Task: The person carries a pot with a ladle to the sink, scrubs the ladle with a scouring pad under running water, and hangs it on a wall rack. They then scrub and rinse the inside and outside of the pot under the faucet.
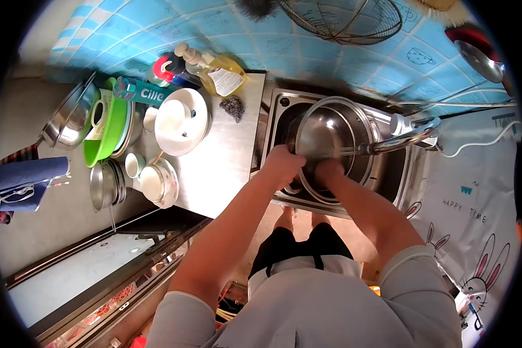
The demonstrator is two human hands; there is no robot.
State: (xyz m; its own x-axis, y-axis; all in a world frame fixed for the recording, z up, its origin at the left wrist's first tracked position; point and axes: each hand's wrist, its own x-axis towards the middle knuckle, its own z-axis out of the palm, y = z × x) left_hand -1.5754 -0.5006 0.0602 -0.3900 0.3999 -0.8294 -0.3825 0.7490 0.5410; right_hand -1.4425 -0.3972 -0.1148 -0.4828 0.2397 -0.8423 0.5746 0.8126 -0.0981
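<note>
Well, bowl (316,136) mid-work near front edge of sink (316,204)!
Left hand (283,165) curls round its rim; right hand (329,170) inside, grip hidden.

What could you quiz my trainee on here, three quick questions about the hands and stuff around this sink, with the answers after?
1. Multiple choice: where is the right hand?
A) on the wall tiles
B) inside the metal bowl
C) on the green basin

2. True or false: the left hand is at the bowl's rim, on the side nearer the white counter.

3. Fill in the blank: the liquid in the pump bottle near the tiles is ____ in colour.

Key: 1. B; 2. true; 3. yellow
</note>
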